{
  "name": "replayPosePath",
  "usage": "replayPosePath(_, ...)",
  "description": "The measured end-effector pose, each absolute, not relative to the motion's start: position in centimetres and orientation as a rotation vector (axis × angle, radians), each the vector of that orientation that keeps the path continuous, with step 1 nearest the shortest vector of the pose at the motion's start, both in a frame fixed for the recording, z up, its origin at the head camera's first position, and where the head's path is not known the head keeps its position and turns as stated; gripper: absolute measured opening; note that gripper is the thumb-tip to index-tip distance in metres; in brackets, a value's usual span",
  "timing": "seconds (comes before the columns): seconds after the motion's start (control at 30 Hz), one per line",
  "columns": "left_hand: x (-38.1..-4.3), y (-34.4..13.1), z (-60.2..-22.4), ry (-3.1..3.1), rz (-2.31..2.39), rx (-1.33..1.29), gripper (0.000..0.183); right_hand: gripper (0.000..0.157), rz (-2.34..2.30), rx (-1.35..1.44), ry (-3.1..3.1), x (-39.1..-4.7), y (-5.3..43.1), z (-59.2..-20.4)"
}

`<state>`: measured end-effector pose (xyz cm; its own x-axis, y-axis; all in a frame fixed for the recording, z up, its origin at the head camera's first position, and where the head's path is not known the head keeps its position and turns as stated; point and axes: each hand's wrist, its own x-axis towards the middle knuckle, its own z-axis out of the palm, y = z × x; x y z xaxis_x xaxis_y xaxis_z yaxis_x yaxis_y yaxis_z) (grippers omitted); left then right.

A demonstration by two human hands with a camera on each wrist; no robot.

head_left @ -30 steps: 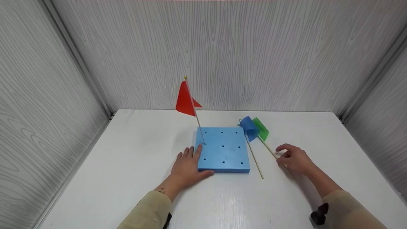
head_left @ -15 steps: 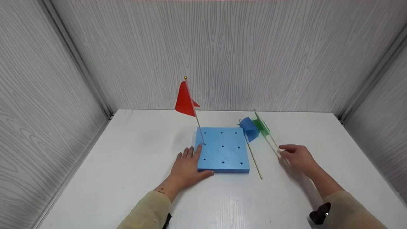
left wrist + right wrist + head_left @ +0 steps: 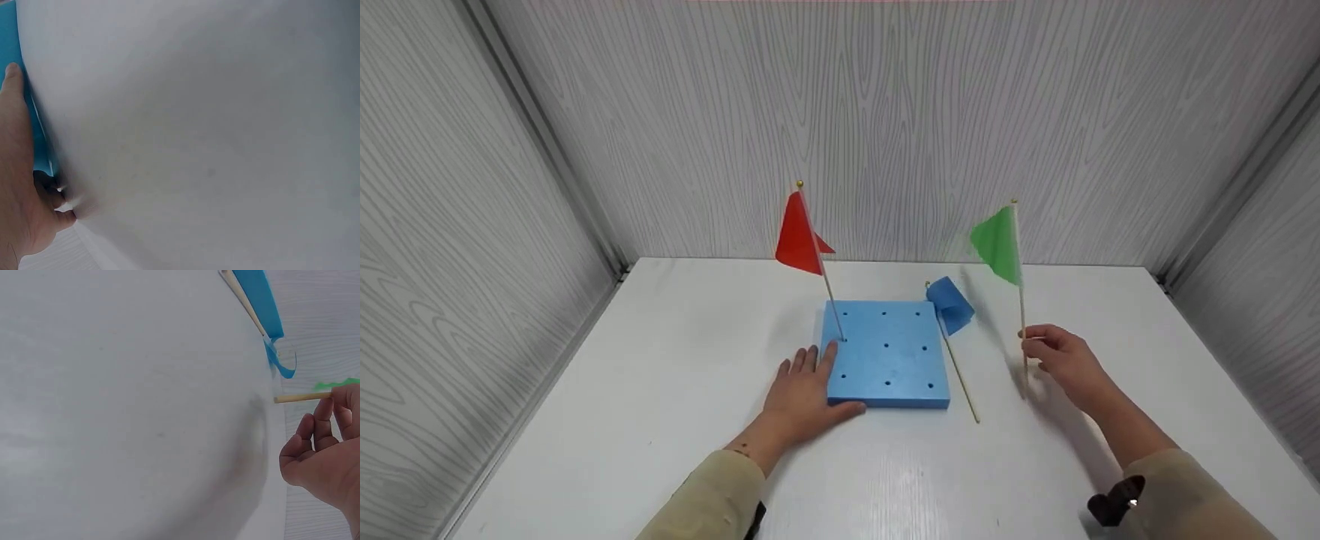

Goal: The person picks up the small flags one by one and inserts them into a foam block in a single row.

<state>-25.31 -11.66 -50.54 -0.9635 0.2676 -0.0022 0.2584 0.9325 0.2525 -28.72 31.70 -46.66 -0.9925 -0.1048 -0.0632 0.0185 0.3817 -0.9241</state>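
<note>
My right hand (image 3: 1065, 364) pinches the wooden stick of a green flag (image 3: 999, 244) between thumb and fingers. The flag stands nearly upright, right of the blue board. In the right wrist view the stick's bare lower end (image 3: 298, 398) juts out from the right hand (image 3: 326, 450). My left hand (image 3: 802, 397) lies with straight fingers against the left side and front corner of the light blue board (image 3: 866, 364), which has several small holes. The left wrist view shows the left hand (image 3: 22, 185) along the board's edge (image 3: 11, 42). A red flag (image 3: 796, 236) stands in a left-side hole, leaning left.
A blue flag (image 3: 951, 306) lies on the white table (image 3: 675, 420), close along the board's right side, its cloth curled. White wood-grain panels (image 3: 900, 127) enclose the table at the back and both sides.
The green flag has been raised from lying on the table to nearly upright in my right hand. The left hand, board, red flag and blue flag stay in place.
</note>
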Motion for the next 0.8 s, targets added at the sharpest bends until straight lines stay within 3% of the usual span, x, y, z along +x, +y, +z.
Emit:
replayPosePath(0.23,-25.3,-11.5,-50.4,3.048,0.385,0.41,0.117,0.027,-1.716,-0.15,2.567,-29.2,30.0,-45.1)
replayPosePath(0.8,-25.2,-11.2,-50.3,3.063,0.365,0.433,0.116,0.024,-1.719,-0.384,2.714,-30.2,23.8,-39.9)
